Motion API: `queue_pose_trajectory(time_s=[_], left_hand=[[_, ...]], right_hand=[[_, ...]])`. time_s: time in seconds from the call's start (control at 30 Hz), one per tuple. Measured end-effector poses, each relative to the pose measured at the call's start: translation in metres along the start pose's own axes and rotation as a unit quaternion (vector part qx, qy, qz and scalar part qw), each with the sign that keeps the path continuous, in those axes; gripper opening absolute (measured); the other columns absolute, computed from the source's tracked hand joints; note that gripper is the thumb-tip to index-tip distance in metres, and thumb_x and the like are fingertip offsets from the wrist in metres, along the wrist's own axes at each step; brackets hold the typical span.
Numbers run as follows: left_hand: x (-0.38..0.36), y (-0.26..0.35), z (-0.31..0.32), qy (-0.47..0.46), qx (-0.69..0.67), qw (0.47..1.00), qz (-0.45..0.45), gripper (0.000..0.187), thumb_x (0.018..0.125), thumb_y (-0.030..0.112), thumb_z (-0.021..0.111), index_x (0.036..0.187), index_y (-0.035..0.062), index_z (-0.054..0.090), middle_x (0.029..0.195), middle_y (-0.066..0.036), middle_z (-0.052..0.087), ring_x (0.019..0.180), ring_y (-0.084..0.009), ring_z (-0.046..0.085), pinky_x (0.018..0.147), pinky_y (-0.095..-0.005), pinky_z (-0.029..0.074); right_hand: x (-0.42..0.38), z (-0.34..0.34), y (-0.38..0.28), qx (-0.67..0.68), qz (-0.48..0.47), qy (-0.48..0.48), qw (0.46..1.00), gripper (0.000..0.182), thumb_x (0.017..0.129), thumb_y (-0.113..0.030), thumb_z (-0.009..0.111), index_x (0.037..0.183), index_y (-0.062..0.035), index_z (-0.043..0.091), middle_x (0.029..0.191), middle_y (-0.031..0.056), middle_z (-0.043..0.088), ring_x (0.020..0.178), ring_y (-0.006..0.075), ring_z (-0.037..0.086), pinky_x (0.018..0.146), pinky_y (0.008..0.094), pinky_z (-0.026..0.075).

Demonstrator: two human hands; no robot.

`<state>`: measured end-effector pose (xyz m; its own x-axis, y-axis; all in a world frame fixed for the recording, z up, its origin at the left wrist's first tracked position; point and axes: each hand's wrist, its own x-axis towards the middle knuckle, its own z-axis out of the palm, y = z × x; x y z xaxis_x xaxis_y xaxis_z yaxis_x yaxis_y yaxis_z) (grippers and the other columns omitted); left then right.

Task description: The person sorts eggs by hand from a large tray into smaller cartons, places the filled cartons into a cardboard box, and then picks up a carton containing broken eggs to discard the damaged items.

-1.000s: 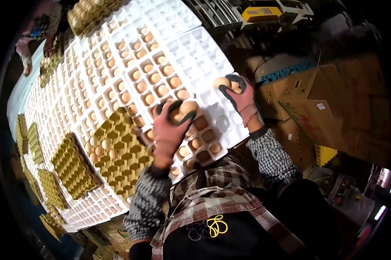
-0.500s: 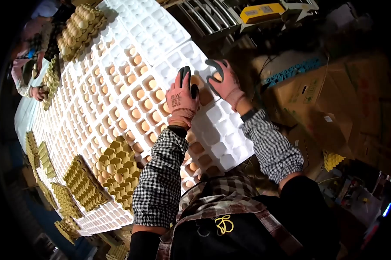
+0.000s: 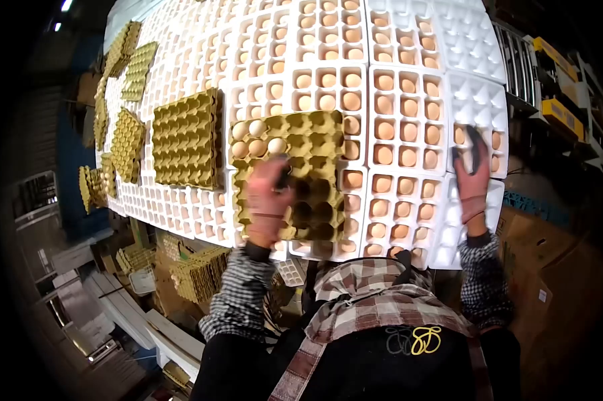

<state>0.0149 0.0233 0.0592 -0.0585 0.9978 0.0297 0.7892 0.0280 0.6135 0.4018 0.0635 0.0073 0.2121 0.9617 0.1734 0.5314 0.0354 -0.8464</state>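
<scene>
My left hand (image 3: 268, 200), in a pink and black glove, is over the brown pulp tray (image 3: 308, 167), just below a few eggs (image 3: 258, 148) at its upper left. Motion blurs its fingers, and what they hold cannot be made out. My right hand (image 3: 472, 168), gloved alike, is at the white foam tray (image 3: 474, 97) on the right edge. Its thumb and fingers are apart, around a cell, with eggs (image 3: 496, 140) in nearby cells. Left of it, a foam tray (image 3: 396, 170) holds eggs in its cells.
Another pulp tray stack (image 3: 186, 140) stands to the left, with smaller stacks (image 3: 139, 70) beyond. More egg-filled foam trays cover the table. A metal roller conveyor (image 3: 517, 63) is at the right, a cardboard box (image 3: 548, 257) at lower right, and pulp trays (image 3: 200, 273) below the table.
The view has swung left. My left hand has left the foam trays and is over the pulp tray. My right hand remains at the right-edge foam tray. The other person has dropped out of view.
</scene>
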Motion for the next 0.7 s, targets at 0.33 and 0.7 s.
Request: queue_pose_trajectory(time_s=[0.33,0.7], left_hand=[[0.036,-0.129,-0.074,0.023,-0.439,0.888,-0.136,0.036,0.083,0.009,0.063,0.117,0.0019,0.053,0.104,-0.005,0.059,0.095,-0.0157,0.058,0.081,-0.0293,0.051],[0.075,-0.169,-0.084,-0.052,0.025,0.997,0.058,0.052,0.068,0.011,0.076,0.116,0.0086,0.056,0.117,-0.012,0.055,0.09,-0.0339,0.062,0.083,-0.0366,0.052]], right_hand=[[-0.053,0.242,-0.185,-0.285,-0.227,-0.445,0.818,0.052,0.07,-0.03,0.077,0.119,-0.021,0.061,0.122,0.0095,0.053,0.116,0.0282,0.05,0.091,0.0413,0.041],[-0.02,0.273,-0.188,-0.316,-0.186,-0.337,0.867,0.033,0.074,-0.025,0.075,0.104,-0.0162,0.066,0.109,0.0122,0.058,0.1,0.0303,0.061,0.087,0.0427,0.049]])
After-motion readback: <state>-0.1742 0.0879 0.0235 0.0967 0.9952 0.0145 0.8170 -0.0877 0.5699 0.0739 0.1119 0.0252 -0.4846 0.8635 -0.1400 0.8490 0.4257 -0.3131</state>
